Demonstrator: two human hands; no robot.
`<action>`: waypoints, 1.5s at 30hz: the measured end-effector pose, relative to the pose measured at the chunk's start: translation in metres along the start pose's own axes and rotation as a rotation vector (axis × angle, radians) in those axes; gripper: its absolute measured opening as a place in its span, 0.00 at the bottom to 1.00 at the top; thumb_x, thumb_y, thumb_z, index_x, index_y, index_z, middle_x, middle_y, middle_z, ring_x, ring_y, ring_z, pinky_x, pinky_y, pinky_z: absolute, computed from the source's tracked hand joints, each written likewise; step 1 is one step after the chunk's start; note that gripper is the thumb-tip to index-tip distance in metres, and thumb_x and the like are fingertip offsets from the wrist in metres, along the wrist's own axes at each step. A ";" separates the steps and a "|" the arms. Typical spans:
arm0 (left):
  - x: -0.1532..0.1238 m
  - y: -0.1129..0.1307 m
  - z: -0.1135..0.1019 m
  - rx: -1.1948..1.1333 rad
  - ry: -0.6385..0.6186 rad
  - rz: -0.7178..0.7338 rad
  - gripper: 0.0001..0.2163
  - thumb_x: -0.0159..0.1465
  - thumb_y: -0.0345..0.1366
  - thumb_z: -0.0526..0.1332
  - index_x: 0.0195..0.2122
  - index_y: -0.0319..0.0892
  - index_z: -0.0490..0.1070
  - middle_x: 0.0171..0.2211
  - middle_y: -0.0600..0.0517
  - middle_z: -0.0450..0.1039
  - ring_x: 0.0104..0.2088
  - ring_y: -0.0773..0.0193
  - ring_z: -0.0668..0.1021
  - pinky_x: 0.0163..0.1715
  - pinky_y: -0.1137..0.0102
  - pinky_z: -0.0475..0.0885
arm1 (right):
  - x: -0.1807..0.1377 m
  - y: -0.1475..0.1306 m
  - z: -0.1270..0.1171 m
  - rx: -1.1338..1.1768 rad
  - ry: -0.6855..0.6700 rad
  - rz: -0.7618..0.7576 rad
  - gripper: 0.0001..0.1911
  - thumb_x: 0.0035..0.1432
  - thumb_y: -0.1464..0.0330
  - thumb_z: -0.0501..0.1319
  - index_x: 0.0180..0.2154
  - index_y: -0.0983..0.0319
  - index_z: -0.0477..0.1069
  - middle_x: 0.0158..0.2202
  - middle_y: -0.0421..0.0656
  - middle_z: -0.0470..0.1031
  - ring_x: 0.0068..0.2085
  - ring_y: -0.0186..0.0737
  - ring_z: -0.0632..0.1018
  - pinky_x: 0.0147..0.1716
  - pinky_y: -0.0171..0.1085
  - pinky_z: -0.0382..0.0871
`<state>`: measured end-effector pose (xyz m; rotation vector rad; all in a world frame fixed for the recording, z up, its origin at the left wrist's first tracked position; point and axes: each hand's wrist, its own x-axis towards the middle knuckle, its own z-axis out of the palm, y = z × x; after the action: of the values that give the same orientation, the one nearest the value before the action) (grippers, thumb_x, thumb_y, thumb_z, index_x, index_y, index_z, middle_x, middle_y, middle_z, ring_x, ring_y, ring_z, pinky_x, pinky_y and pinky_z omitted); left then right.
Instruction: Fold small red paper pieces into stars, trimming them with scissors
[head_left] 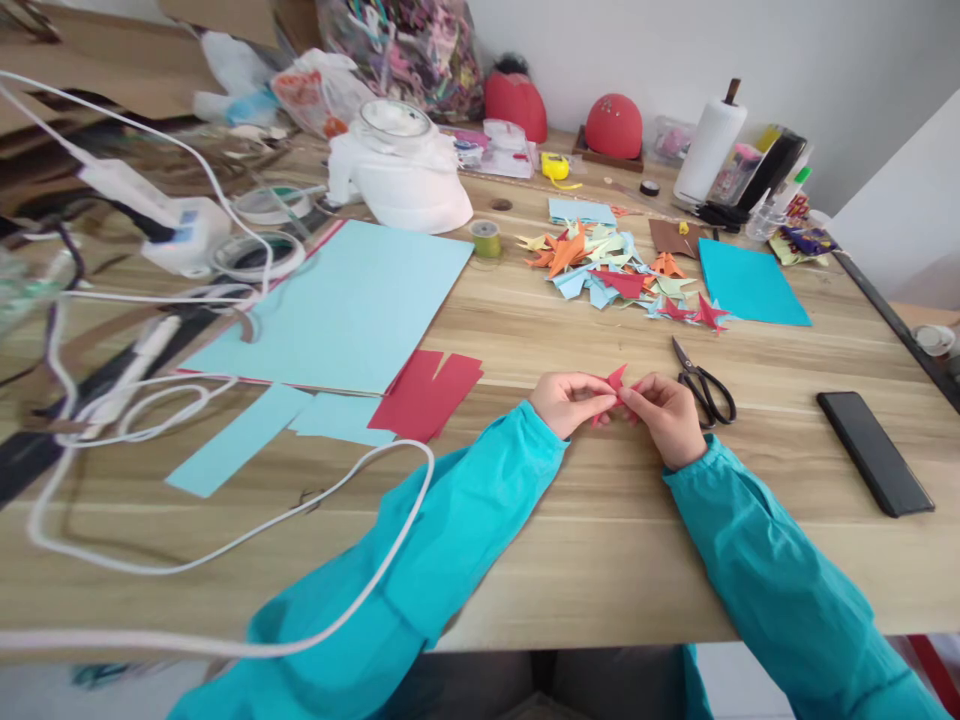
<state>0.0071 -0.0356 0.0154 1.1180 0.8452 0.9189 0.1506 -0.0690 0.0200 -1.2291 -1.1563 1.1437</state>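
Between my two hands is a small folded red paper piece (616,380), its pointed tip sticking up. My left hand (570,402) pinches it from the left, thumb against fingers. From the right, my right hand (664,412) pinches it too, and the fingertips nearly meet. Black-handled scissors (707,385) lie just beyond my right hand. A pile of folded paper cranes (600,262) in orange, blue, yellow and red sits farther back. Left of my hands lie cut red paper pieces (431,393) and light blue strips (240,440).
Large light blue sheets (352,300) lie at left, with a white cable (375,450) looping across the table and over my left sleeve. A phone (874,452) rests at right. Behind are a thread spool (486,239), a turquoise sheet (754,282) and a yellow tape measure (555,167).
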 end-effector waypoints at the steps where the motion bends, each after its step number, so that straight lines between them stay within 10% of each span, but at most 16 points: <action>1: 0.000 0.000 0.000 0.009 0.001 0.000 0.11 0.42 0.35 0.67 0.26 0.34 0.73 0.17 0.51 0.73 0.17 0.68 0.73 0.20 0.72 0.70 | 0.000 0.000 0.000 0.001 0.003 -0.001 0.13 0.44 0.62 0.65 0.23 0.63 0.64 0.16 0.37 0.70 0.17 0.29 0.67 0.17 0.30 0.60; 45: -0.002 0.012 0.002 -0.039 0.025 -0.108 0.09 0.41 0.31 0.67 0.24 0.34 0.72 0.16 0.51 0.72 0.15 0.68 0.73 0.19 0.73 0.70 | -0.001 0.000 0.000 -0.075 0.040 -0.034 0.14 0.44 0.61 0.65 0.23 0.63 0.63 0.15 0.37 0.69 0.16 0.30 0.67 0.16 0.30 0.59</action>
<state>0.0061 -0.0365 0.0273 1.0189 0.8959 0.8577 0.1504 -0.0698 0.0197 -1.2796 -1.1947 1.0544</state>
